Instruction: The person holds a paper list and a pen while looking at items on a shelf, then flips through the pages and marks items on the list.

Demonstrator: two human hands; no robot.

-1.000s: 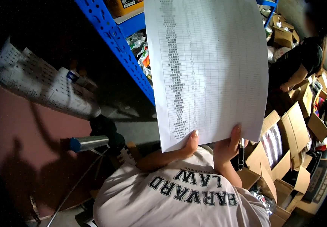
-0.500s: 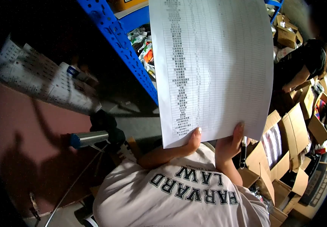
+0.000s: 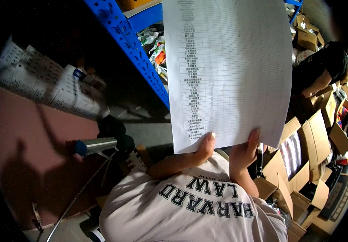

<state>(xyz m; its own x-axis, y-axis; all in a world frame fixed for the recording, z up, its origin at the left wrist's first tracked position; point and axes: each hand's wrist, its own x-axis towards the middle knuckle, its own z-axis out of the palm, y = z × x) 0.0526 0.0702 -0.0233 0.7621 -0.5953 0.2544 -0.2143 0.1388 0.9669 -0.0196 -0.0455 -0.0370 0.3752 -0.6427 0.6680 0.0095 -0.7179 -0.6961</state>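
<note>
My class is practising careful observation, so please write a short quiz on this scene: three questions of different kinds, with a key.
1. Multiple choice: Which hand has the pen as well as a grip on the printed sheet?
a) the left hand
b) the right hand
c) neither hand

2. True or false: The cardboard boxes on the right side of the view are all closed flat and sealed.

3. Fill in the blank: The shelf upright with holes, to the left of the sheet, is coloured ____.

Key:
1. b
2. False; several boxes have raised, open flaps.
3. blue
</note>
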